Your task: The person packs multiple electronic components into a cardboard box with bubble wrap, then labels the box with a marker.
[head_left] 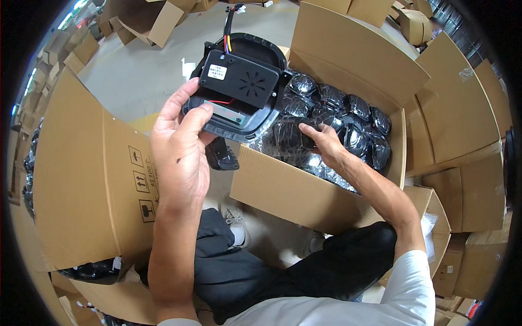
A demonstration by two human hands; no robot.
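Note:
My left hand [182, 127] is closed on the edge of a black plastic housing [261, 127], holding it up with its inner side facing me. A black box-shaped module [237, 80] with a slotted round grille and a white label is fixed inside, and colored wires [228, 35] rise from its top. Below my left fingers hangs a smaller black part [222, 155]; how it is attached is hidden. My right hand [327, 142] reaches into an open carton [304, 190], its thumb over a black part in clear wrap [292, 134]; the other fingers are partly hidden.
More black parts in clear wrap [356, 138] fill the carton, whose flap [359, 49] stands up behind. A tall carton [103, 168] is at my left, with wrapped black parts [95, 269] below it. Other cartons [457, 103] stand on the right and at the back.

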